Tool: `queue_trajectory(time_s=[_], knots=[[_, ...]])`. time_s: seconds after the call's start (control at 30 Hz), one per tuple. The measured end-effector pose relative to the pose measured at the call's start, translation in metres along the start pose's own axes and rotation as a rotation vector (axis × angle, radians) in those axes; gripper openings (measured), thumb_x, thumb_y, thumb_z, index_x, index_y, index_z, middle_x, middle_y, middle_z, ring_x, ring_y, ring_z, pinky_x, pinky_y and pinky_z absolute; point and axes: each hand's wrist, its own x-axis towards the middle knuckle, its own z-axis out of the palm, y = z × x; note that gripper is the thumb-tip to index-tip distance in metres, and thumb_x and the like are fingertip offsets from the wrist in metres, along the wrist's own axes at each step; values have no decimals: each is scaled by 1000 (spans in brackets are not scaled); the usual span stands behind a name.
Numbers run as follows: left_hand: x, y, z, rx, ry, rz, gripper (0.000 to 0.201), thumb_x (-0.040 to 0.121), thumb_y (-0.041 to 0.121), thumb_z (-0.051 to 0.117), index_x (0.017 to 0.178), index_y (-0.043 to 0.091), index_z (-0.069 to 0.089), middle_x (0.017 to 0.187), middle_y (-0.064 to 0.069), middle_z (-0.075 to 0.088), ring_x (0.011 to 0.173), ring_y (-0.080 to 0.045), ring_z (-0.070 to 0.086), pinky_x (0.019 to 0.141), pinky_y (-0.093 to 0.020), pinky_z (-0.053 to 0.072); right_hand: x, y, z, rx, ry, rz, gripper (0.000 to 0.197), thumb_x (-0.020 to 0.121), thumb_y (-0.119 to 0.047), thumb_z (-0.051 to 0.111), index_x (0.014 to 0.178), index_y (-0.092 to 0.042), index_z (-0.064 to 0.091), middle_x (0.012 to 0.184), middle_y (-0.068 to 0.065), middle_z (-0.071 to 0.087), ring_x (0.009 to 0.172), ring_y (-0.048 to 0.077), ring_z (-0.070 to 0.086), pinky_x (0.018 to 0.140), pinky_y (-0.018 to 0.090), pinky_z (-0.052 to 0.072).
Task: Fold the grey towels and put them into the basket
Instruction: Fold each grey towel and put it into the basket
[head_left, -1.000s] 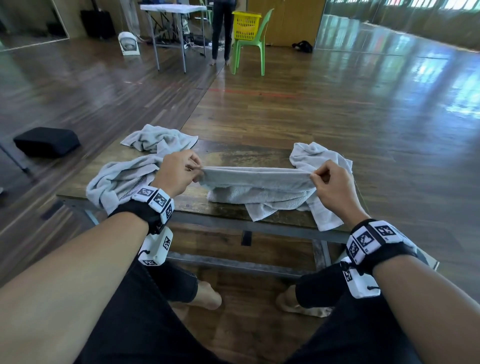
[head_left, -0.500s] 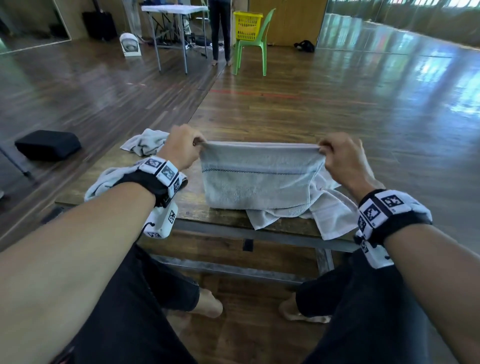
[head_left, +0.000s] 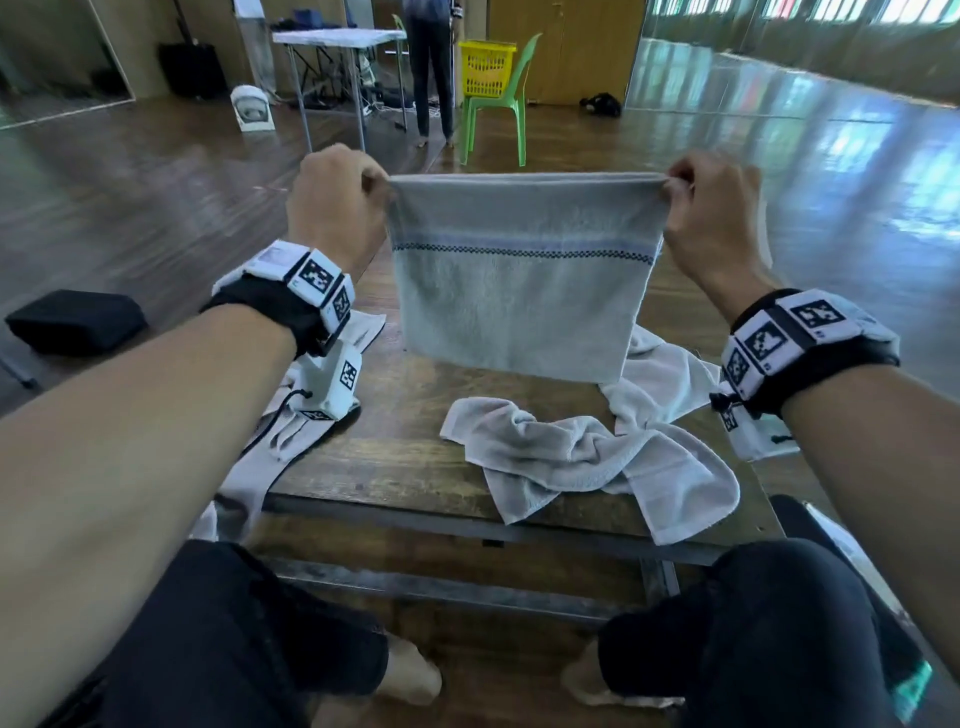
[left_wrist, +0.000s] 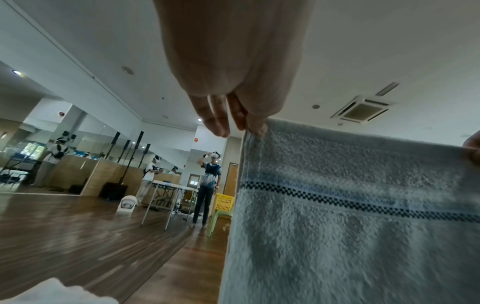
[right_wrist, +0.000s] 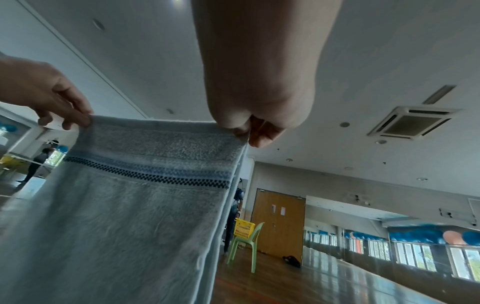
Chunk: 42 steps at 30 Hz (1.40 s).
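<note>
Left hand (head_left: 335, 200) and right hand (head_left: 714, 208) each pinching a top corner of grey towel (head_left: 519, 280), stretched taut between them, hanging above table (head_left: 395, 457). Crumpled towel (head_left: 582, 457) lying below right hand.

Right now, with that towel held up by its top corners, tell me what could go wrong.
1. Both hands, left and right, only pinch the top corners of the held towel, so a corner could slip and undo the fold.
2. A crumpled towel lies on the table right below; lowering the held one there may tangle them.
3. That crumpled towel overhangs the table's near edge and could slide off if nudged.
</note>
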Motion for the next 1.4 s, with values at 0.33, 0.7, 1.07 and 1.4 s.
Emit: queue_trajectory(time_s=[0.33,0.7,1.07,1.4], knots=[[-113,-28,5,-115,-274,84,3,86,11,70,83,10,71,84,-6,67,72,-18,58,66,-29,48,-114,33,-8,187,-510,0,6,93,-10,68,90,-11,73,81,3,71,73,20,61,74,32,48],[-231,-70,48,-257,-1091,-245,11,88,25,73,82,16,71,78,-3,70,72,-15,63,63,-33,58,-237,72,17,143,-1102,189,10,93,-23,71,84,-25,69,83,-9,69,81,6,61,83,25,48],[-199,-67,76,-222,-587,-375,28,90,29,67,77,5,65,71,-12,66,67,-28,59,65,-36,47,-183,52,63,230,-615,289,12,96,-11,64,87,-5,68,79,9,68,74,19,59,67,28,45],[-135,-81,158,-34,-562,-380,18,86,31,68,79,15,68,78,-3,68,76,-24,63,72,-35,51,-135,82,157,22,-661,417,24,95,-19,61,72,-18,56,82,6,62,77,23,57,63,31,37]])
